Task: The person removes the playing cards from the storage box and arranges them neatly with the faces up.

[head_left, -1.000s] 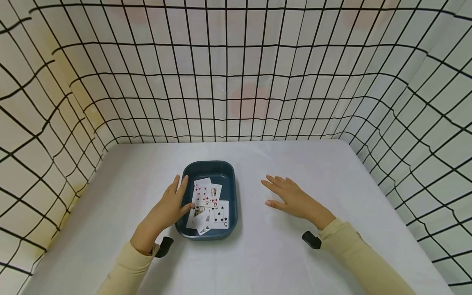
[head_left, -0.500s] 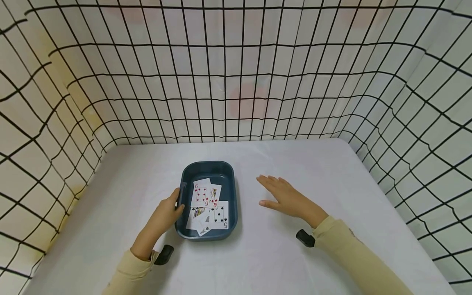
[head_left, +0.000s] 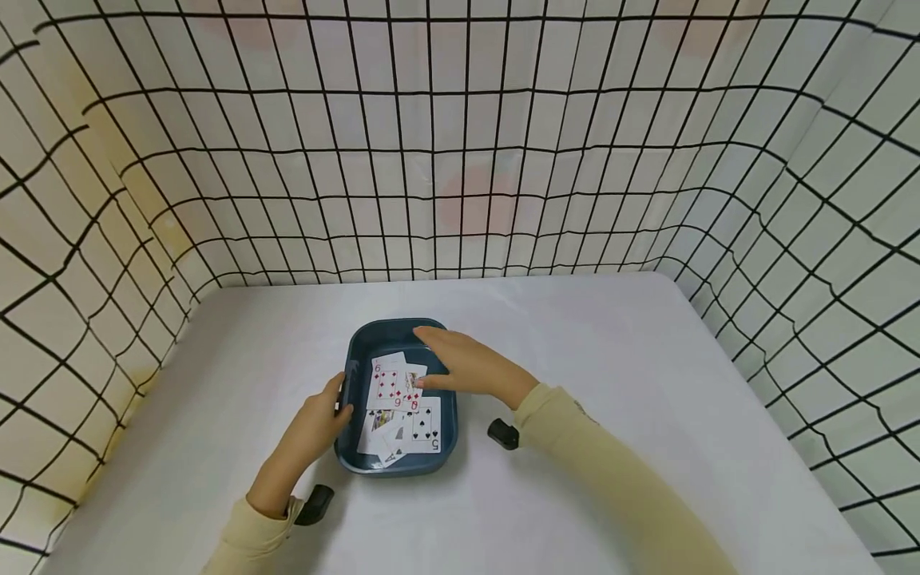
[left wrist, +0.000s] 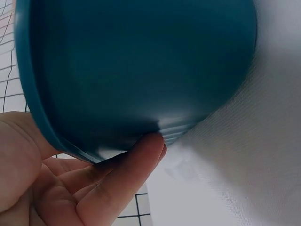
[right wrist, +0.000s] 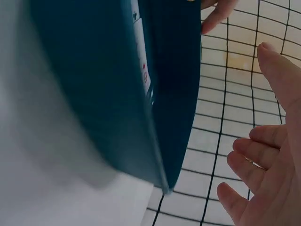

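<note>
A dark blue tray (head_left: pixel 398 471) with rounded corners stands left of the table's middle. Several playing cards (head_left: pixel 388 386) lie face up inside it, overlapping; a six of diamonds and a five of spades show. My left hand (head_left: pixel 309 423) grips the tray's left rim, thumb over the edge and fingers against the outer wall (left wrist: pixel 141 84). Over the tray's right rim hovers my right hand (head_left: pixel 474 366), its thumb apart from the fingers and nothing held. In the right wrist view, the right fingers (right wrist: pixel 251 153) are bent a little, apart from the tray's wall (right wrist: pixel 89 70).
A white cloth covers the table (head_left: pixel 575 335). Black grid netting (head_left: pixel 460 172) over white walls encloses the back and both sides. Each wrist carries a small black camera, one at the left cuff (head_left: pixel 314 505) and one at the right (head_left: pixel 503 434).
My left hand has drawn back from over the cards and taken hold of the tray's left rim. The right hand has moved left, from above the table to over the tray's right side.
</note>
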A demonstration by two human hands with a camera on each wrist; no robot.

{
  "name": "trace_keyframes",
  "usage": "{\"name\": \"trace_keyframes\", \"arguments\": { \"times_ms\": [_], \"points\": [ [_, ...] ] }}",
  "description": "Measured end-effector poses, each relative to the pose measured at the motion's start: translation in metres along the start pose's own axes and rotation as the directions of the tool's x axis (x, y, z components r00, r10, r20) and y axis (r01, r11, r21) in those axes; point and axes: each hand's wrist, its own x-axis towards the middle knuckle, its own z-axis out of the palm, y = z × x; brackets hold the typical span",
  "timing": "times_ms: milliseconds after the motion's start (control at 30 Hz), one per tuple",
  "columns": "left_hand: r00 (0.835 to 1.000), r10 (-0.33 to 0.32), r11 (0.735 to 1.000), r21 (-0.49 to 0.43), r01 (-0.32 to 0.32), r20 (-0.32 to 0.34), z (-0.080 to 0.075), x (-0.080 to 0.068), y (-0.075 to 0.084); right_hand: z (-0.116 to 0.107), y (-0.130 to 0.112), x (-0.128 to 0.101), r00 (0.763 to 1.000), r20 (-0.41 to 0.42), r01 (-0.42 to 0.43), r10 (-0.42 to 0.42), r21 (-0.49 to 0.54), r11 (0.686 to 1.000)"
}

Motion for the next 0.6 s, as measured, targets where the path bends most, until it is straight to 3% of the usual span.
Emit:
{"name": "trace_keyframes", "arguments": {
  "times_ms": [333,600],
  "points": [
    [0.998,0.057,0.998,0.032,-0.057,-0.026,0.0,0.002,0.0,0.018,-0.027,0.052,0.999,0.04,-0.021,0.018,0.074,0.997],
    [0.999,0.048,0.997,0.06,-0.046,-0.023,0.0,0.0,0.002,0.053,-0.027,0.073,0.982,0.146,-0.121,0.123,-0.023,0.992]
  ]
}}
